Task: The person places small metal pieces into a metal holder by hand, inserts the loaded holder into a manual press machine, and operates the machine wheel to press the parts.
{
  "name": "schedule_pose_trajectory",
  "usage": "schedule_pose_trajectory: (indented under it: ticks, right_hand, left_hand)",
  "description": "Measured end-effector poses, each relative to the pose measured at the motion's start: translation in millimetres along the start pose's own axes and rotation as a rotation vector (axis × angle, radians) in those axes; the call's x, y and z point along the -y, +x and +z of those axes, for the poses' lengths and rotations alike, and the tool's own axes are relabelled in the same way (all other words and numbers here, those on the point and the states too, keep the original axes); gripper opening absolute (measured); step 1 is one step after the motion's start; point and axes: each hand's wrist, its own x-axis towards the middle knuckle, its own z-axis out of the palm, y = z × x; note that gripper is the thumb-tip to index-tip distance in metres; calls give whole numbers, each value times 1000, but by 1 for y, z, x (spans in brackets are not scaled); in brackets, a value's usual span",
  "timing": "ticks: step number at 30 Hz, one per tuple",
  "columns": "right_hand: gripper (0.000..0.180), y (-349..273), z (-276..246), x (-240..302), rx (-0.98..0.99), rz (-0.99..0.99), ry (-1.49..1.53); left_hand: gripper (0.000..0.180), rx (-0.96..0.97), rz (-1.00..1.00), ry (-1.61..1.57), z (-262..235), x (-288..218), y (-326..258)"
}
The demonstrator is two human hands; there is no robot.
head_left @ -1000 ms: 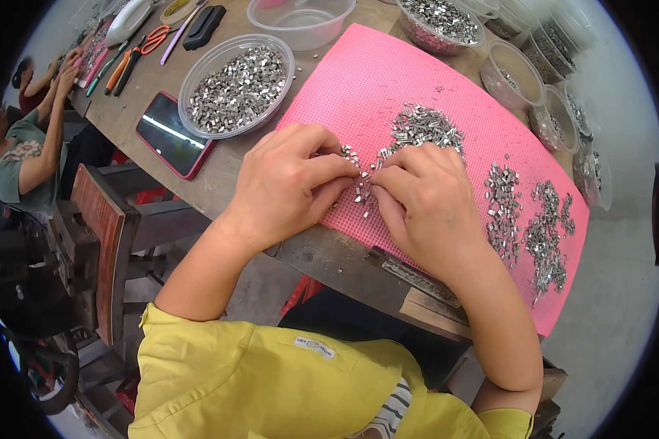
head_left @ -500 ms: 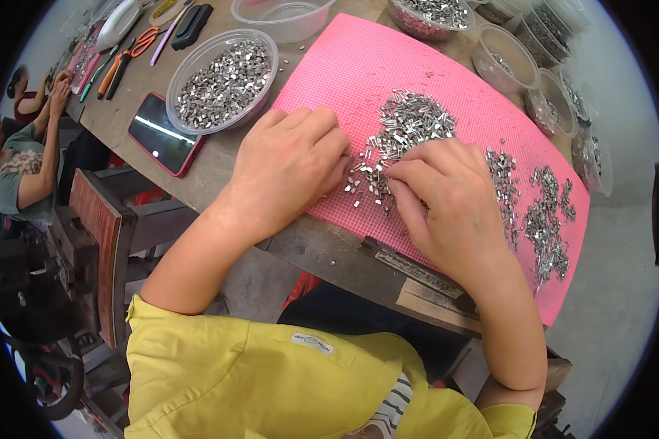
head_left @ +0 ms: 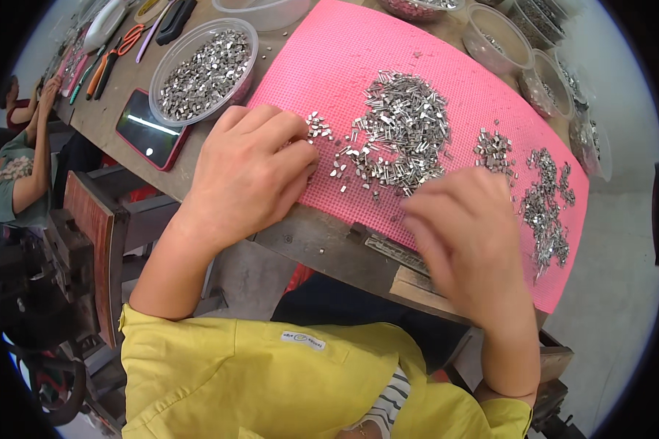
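Metal clips [head_left: 399,132], small and silvery, heaped loose at the middle of the pink studded mat [head_left: 329,66]; the mat's texture likely keeps them from sliding, and the heap sits within reach of both hands. Left hand [head_left: 252,172]: palm down on the mat's near-left edge, fingers curled over a few stray clips beside the heap, seemingly pinning or gathering them; whether it grips one cannot be told. Right hand [head_left: 468,238]: blurred, lifted at the mat's near edge below the heap, fingers loosely bent, contents not discernible. Sorted smaller clusters [head_left: 545,197] lie toward the mat's right end. Round clear tub [head_left: 205,66] of like parts stands just left of the mat, a dark phone [head_left: 150,132] beside it on the tabletop [head_left: 307,241]. Against half a second earlier: the hands, then close together over the heap, are now well apart, the right one drawn back toward the body.
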Motion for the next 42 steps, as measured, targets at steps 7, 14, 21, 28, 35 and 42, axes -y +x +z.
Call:
schedule_pose_trajectory:
  ticks: [7, 14, 21, 28, 35, 42]
  right_hand:
    - [16, -15, 45, 44, 37, -41, 27]
    - [13, -16, 67, 48, 64, -122, -113]
    - [13, -26, 57, 41, 45, -49, -114]
    - [16, -43, 53, 41, -78, 22, -56]
    - [15, -37, 82, 52, -54, -35, -205]
    - [17, -61, 21, 18, -256, 226, -191]
  left_hand:
    - [17, -4, -62, 112, 8, -10, -1]
    - [18, -28, -131, 77, 14, -15, -9]
    - [14, -201, -163, -227, 14, -29, -16]
    - [11, -248, -255, -287, 16, -32, -21]
    - [12, -245, -234, -327, 19, -43, -22]
    - [10, -203, -344, -367, 12, -45, -32]
